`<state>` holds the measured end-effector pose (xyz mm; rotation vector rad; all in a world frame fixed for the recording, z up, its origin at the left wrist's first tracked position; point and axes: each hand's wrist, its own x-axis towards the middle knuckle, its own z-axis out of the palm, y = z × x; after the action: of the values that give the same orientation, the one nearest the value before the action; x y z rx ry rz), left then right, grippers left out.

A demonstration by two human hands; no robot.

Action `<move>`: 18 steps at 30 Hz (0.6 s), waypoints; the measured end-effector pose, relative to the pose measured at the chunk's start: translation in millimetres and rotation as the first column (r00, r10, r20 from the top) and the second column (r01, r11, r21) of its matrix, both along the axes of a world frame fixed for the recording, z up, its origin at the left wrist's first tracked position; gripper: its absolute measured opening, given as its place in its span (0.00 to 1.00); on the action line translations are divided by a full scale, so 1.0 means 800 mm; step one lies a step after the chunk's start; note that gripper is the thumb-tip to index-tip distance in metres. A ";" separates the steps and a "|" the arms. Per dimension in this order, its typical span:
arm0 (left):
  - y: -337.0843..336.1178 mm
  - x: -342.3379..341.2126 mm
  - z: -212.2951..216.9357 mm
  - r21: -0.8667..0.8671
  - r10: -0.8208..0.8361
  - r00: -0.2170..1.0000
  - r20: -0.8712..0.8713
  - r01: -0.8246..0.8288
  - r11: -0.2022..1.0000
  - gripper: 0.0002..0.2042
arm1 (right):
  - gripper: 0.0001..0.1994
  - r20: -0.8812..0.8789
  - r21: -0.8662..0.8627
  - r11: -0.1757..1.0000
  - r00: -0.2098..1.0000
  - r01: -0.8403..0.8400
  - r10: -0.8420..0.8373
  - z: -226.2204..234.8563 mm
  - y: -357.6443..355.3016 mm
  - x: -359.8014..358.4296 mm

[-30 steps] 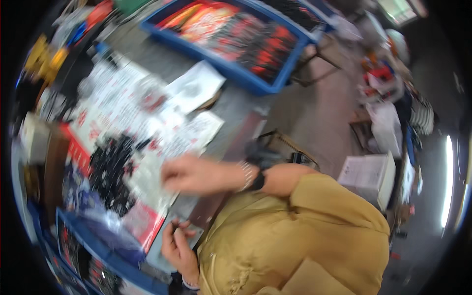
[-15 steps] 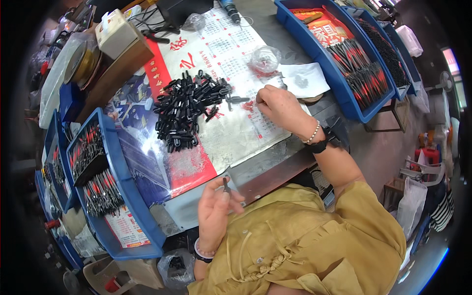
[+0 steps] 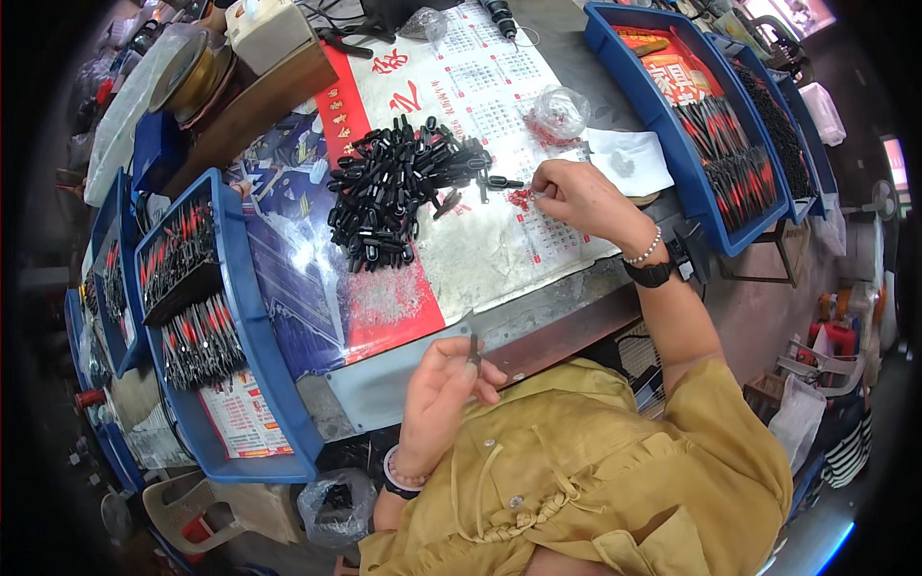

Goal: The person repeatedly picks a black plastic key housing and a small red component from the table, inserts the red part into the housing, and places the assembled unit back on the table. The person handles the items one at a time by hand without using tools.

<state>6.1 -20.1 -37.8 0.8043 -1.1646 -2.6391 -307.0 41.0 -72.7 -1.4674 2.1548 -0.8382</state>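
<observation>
My left hand [image 3: 444, 396] is raised by the front edge of the table, thumb and fingers closed on a small dark part [image 3: 474, 348] that stands upright from the pinch. My right hand [image 3: 588, 204] rests low over the paper on the table, fingertips bent together beside a few tiny red pieces [image 3: 520, 199]. Whatever those fingertips hold is too small or hidden to make out. A heap of black, elongated plastic parts with slots [image 3: 389, 206] lies left of my right hand. One single black part [image 3: 504, 182] lies between the heap and my right fingertips.
Blue trays hold rows of black-and-red parts: one at the left [image 3: 309, 451], another at the right [image 3: 663, 115]. A clear plastic tub [image 3: 559, 113] and white paper [image 3: 629, 161] sit beyond my right hand. A power tool [image 3: 499, 17] lies at the far edge.
The whole view has shifted, so the table appears further right and higher. My right fingertips have moved slightly nearer the red pieces. My left hand keeps its pinch on the dark part.
</observation>
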 end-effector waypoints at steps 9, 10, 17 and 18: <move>0.002 -0.005 0.001 0.000 -0.027 1.000 -0.011 0.027 1.000 0.10 | 0.06 -0.169 0.064 0.997 0.984 -0.041 0.051 -0.001 -0.006 0.002; 0.002 -0.005 0.001 0.004 -0.030 0.999 -0.014 0.030 1.000 0.10 | 0.05 -0.150 0.081 0.996 0.987 -0.040 0.052 0.003 -0.005 0.004; 0.001 -0.004 -0.002 -0.009 0.001 0.999 0.044 -0.001 1.000 0.11 | 0.06 0.718 -0.057 0.974 0.687 0.221 -0.114 0.041 0.036 0.081; 0.001 -0.005 -0.004 0.012 -0.007 1.000 0.028 0.007 1.000 0.11 | 0.06 0.759 -0.074 0.975 0.647 0.209 -0.081 0.044 0.038 0.096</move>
<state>1.9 -19.2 -40.6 0.8431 -1.1623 -2.6512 -230.3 71.2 -37.1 -0.7583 1.5768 -1.4030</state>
